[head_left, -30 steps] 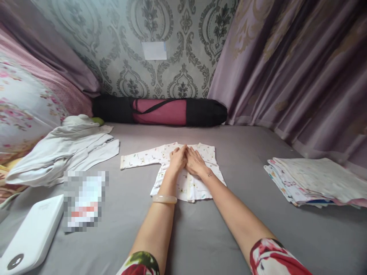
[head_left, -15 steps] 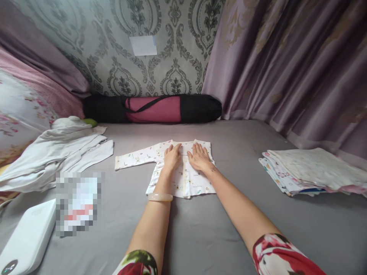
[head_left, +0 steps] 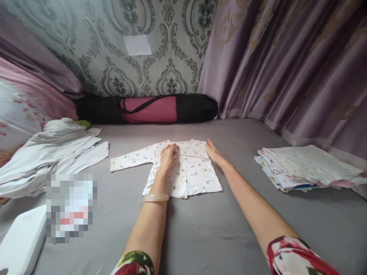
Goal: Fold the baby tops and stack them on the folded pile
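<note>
A small white baby shirt [head_left: 197, 172] with tiny coloured prints and a front button placket lies on the grey bed sheet. One sleeve stretches out to the left; on the right its sleeve is folded across, out of sight or only partly seen. My left hand [head_left: 169, 156] rests on the upper chest near the neckline, fingers slightly bent over the cloth. At the right shoulder edge, my right hand [head_left: 215, 153] stands on its side against the fabric, fingers stretched out. A pale bangle [head_left: 156, 197] circles my left wrist.
Folded patterned cloths [head_left: 309, 166] are stacked at right. White garments [head_left: 63, 152] lie heaped at left, near a white power bank [head_left: 24, 238] and a pixelated item [head_left: 73, 208]. A black and maroon long bag [head_left: 149, 109] lies along the wall, beside purple curtains [head_left: 258, 57].
My right hand has slid from the shirt's chest outward to its right edge, baring the right front. My left hand stays on the chest, its fingers a little more bent. The view has shifted slightly.
</note>
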